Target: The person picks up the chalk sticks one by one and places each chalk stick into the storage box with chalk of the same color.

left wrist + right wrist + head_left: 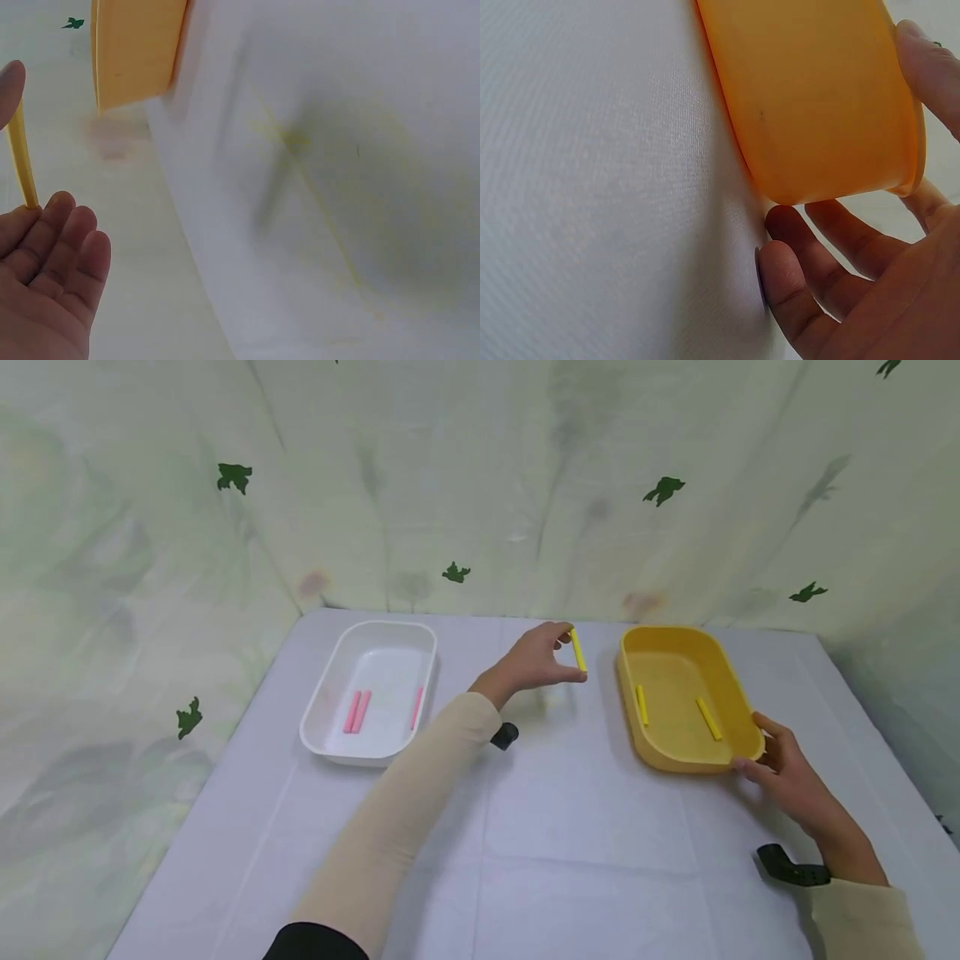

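The left hand point(534, 662) pinches a slim, smooth yellow stick point(578, 651) by its two ends, raised just left of the glossy, round-cornered yellow tray point(738, 693), whose near corner the right hand point(787, 768) clasps, apparently steadying it on the cloth-covered table point(585, 843).

Left hand point(534, 662) raised, pinching

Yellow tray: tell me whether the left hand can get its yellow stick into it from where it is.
Probably yes. The left hand pinches the yellow stick just beside the yellow tray, whose open top is unobstructed; the right hand holds only its near corner.
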`<act>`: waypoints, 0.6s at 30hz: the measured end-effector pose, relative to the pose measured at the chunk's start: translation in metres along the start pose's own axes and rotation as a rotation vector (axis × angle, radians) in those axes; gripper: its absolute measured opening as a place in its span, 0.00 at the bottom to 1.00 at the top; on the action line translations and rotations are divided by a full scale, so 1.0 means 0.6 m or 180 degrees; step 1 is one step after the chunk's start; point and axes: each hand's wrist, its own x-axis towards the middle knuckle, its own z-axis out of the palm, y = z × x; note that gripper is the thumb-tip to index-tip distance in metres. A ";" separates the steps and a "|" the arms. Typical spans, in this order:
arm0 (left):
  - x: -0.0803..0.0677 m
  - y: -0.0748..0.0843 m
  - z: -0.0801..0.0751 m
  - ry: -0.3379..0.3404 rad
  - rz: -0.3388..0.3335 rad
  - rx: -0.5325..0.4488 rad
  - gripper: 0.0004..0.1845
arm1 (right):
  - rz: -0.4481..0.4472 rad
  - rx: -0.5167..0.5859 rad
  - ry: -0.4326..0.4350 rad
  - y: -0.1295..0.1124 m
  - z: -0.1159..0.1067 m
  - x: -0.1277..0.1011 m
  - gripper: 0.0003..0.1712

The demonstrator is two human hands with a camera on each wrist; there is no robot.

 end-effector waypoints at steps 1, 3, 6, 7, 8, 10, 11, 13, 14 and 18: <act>0.003 0.006 0.004 -0.0035 0.0008 0.0029 0.46 | -0.0005 0.0004 -0.0001 0.000 -0.001 -0.001 0.53; 0.009 0.016 0.013 -0.0072 0.0058 0.0058 0.45 | 0.0002 0.0003 -0.0005 0.000 -0.001 -0.001 0.53; 0.019 0.028 0.032 -0.0124 0.0166 0.0045 0.44 | -0.0001 -0.0007 -0.0009 0.000 0.000 -0.001 0.53; 0.021 0.033 0.039 -0.0141 0.0203 0.0055 0.44 | -0.0002 -0.0009 -0.0013 0.000 0.000 -0.001 0.53; 0.023 0.039 0.048 -0.0151 0.0265 0.0036 0.43 | 0.0004 -0.0006 -0.0023 -0.001 0.001 -0.001 0.52; 0.028 0.052 0.066 -0.0205 0.0343 0.0058 0.43 | 0.0011 -0.0010 -0.0031 -0.001 0.000 -0.001 0.52; 0.029 0.061 0.075 -0.0223 0.0375 0.0089 0.44 | 0.0016 -0.0002 -0.0039 -0.001 0.000 0.000 0.52; 0.032 0.077 0.092 -0.0269 0.0448 0.0126 0.44 | 0.0013 -0.0002 -0.0028 0.000 -0.001 0.000 0.52; 0.033 0.084 0.099 -0.0296 0.0480 0.0127 0.44 | 0.0006 0.0013 -0.0030 0.000 -0.001 0.000 0.52; 0.037 0.105 0.118 -0.0354 0.0576 0.0169 0.45 | -0.0026 0.0037 -0.0028 0.001 -0.002 0.002 0.53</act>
